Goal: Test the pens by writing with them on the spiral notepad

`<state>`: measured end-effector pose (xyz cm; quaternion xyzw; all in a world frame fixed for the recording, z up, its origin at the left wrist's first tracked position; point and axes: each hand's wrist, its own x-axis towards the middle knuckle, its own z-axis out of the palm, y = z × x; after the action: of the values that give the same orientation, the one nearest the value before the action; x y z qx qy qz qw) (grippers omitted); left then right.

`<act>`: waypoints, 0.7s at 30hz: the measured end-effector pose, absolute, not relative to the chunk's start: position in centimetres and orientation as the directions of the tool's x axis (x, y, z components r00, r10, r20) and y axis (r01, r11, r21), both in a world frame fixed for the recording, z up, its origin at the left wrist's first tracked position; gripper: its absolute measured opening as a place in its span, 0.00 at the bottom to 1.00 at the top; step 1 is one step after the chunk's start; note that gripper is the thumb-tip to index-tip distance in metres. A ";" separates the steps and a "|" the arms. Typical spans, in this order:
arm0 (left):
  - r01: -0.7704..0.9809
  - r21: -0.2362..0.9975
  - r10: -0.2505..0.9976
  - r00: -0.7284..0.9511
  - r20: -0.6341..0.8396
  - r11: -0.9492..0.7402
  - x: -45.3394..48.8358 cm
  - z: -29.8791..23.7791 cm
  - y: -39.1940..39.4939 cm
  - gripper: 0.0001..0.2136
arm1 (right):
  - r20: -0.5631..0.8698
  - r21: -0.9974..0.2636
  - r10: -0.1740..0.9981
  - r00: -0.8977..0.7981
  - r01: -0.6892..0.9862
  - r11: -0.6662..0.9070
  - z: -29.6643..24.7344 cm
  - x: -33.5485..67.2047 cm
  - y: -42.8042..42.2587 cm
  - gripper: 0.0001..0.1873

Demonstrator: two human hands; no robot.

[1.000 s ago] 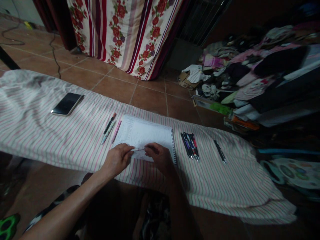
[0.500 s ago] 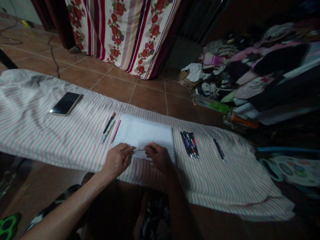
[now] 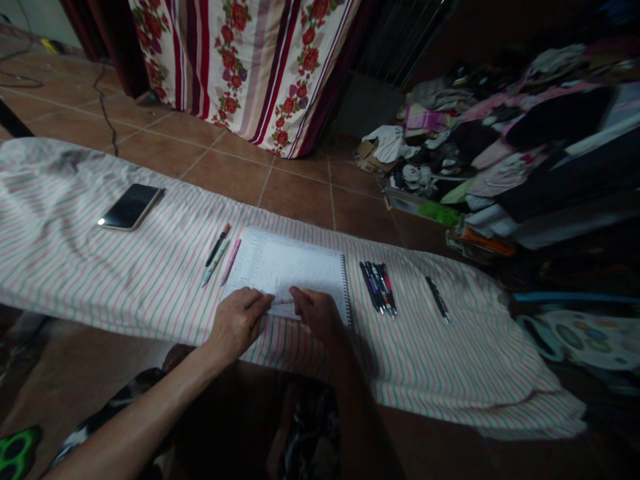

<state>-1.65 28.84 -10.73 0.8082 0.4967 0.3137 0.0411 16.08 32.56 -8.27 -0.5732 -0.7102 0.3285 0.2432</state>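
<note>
A slim, pale pen [image 3: 283, 301] lies crosswise between my two hands, above the near part of an open spiral notebook [image 3: 305, 263]. My left hand [image 3: 241, 319] pinches its left end between thumb and fingers. At the other end, the fingertips of my right hand [image 3: 317, 313] are closed on the pen. Writing covers parts of the notebook's page, and the wire coil runs down its right side. Left of the notebook lie a pink pen [image 3: 231, 263], a pale patterned pen [image 3: 215, 263] and a dark pen with an orange end [image 3: 217, 245].
A striped cloth [image 3: 450, 373] covers the long, narrow surface. Several pens [image 3: 379, 288] lie bunched right of the notebook, with one black pen [image 3: 438, 299] farther right. A phone [image 3: 131, 207] rests at the left. Beyond are a floral curtain [image 3: 250, 73] and piled clothes [image 3: 480, 133].
The fingers of my right hand have closed in on the pen's right end. More of the pen now shows between my hands. The other pens, notebook and phone stay in place.
</note>
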 end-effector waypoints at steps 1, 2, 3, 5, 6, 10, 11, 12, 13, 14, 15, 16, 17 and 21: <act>0.773 0.395 0.836 0.303 0.457 -0.496 -1.6 -10.7 28.8 0.14 | -0.033 -0.745 0.975 -0.219 0.656 0.122 -8.2 16.0 32.6 0.26; 0.764 0.424 0.847 0.292 0.444 -0.486 -1.5 -10.7 28.8 0.14 | -0.038 -0.748 0.977 -0.211 0.654 0.113 -8.2 16.0 32.6 0.26; 0.752 0.461 0.861 0.278 0.427 -0.471 -1.4 -10.7 28.8 0.14 | -0.044 -0.753 0.979 -0.200 0.650 0.099 -8.2 16.0 32.6 0.27; 0.726 0.538 0.892 0.246 0.379 -0.428 -1.3 -10.8 28.7 0.14 | -0.057 -0.761 0.984 -0.171 0.645 0.068 -8.3 15.9 32.5 0.27; 0.717 0.569 0.907 0.232 0.351 -0.404 -1.2 -10.8 28.7 0.13 | -0.062 -0.763 0.986 -0.153 0.645 0.052 -8.3 15.9 32.5 0.28; 0.710 0.628 0.947 0.204 0.249 -0.318 -1.0 -10.9 28.8 0.13 | -0.079 -0.777 0.990 -0.119 0.629 0.014 -8.4 15.9 32.5 0.26; 0.711 0.634 0.952 0.199 0.230 -0.302 -0.9 -10.9 28.9 0.13 | -0.085 -0.782 0.989 -0.122 0.623 0.010 -8.4 15.9 32.5 0.25; 0.713 0.640 0.958 0.196 0.211 -0.287 -0.8 -10.9 28.9 0.13 | -0.088 -0.783 0.988 -0.127 0.622 0.010 -8.4 15.9 32.5 0.25; 0.713 0.646 0.962 0.195 0.190 -0.272 -0.8 -10.8 28.9 0.13 | -0.089 -0.781 0.987 -0.130 0.624 0.012 -8.4 15.9 32.5 0.24; 0.712 0.652 0.966 0.197 0.170 -0.260 -0.7 -10.7 29.0 0.13 | -0.089 -0.781 0.987 -0.131 0.625 0.012 -8.4 15.9 32.5 0.24; 0.707 0.663 0.969 0.195 0.152 -0.246 -0.7 -10.6 29.0 0.13 | -0.090 -0.781 0.988 -0.127 0.624 0.009 -8.4 15.9 32.6 0.24; 0.698 0.678 0.973 0.189 0.134 -0.229 -0.7 -10.6 29.0 0.13 | -0.093 -0.786 0.989 -0.118 0.619 0.000 -8.4 16.0 32.6 0.24; 0.681 0.702 0.977 0.179 0.116 -0.208 -0.6 -10.6 29.0 0.13 | -0.096 -0.798 0.990 -0.102 0.603 -0.015 -8.5 16.1 32.7 0.25; 0.509 0.859 0.997 0.069 0.022 -0.054 -0.6 -11.1 29.1 0.13 | -0.083 -0.918 0.996 -0.039 0.392 -0.061 -8.8 16.3 32.9 0.22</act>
<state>-0.60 29.14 -11.05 0.6393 0.5892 0.3442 0.3545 16.35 32.93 -8.78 -0.5937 -0.5843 0.4222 0.3576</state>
